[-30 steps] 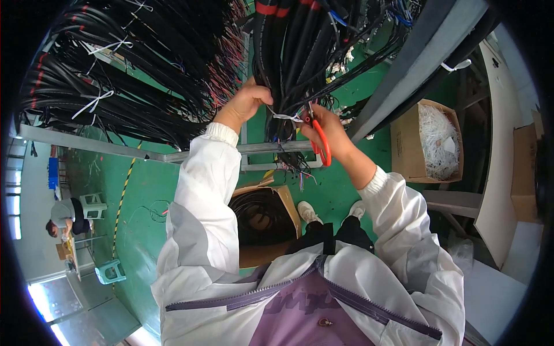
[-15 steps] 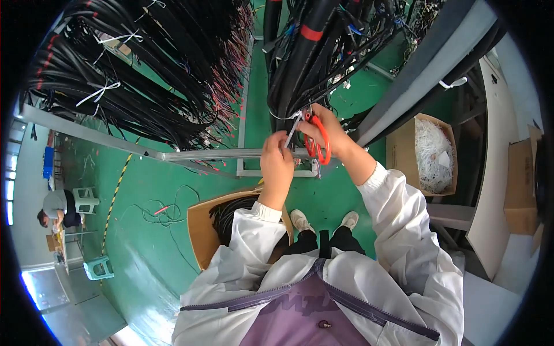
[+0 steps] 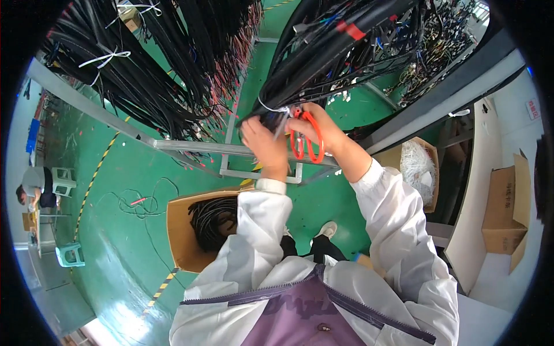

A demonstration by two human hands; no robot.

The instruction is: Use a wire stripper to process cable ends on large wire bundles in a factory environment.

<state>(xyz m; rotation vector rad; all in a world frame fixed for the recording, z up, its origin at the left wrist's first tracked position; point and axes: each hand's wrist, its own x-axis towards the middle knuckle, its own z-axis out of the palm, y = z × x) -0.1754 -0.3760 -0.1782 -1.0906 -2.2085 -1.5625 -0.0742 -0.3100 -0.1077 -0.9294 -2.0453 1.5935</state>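
Observation:
A thick bundle of black cables (image 3: 311, 63) slants down in front of me, with a white cable tie (image 3: 271, 108) round its lower end. Curled close beside that end is my left hand (image 3: 265, 144); a blurred pale strip, seemingly the tie's tail, runs into its closed fingers. My right hand (image 3: 323, 127) is at the tie's head, closed on scissors with red loop handles (image 3: 316, 147). The handles hang below my fingers, and the scissors' blades are mostly hidden.
More tied black cable bundles (image 3: 109, 63) hang at the left over a grey metal frame (image 3: 190, 146). An open carton (image 3: 179, 230) holding coiled black tubing stands below on the green floor. Pale strips fill another box (image 3: 418, 173) at the right. A person (image 3: 37, 184) sits far left.
The bundle's lower end has swung left and now slants more. My left hand has moved up and left against it. My right hand stays near the tie with the scissors; the view has shifted.

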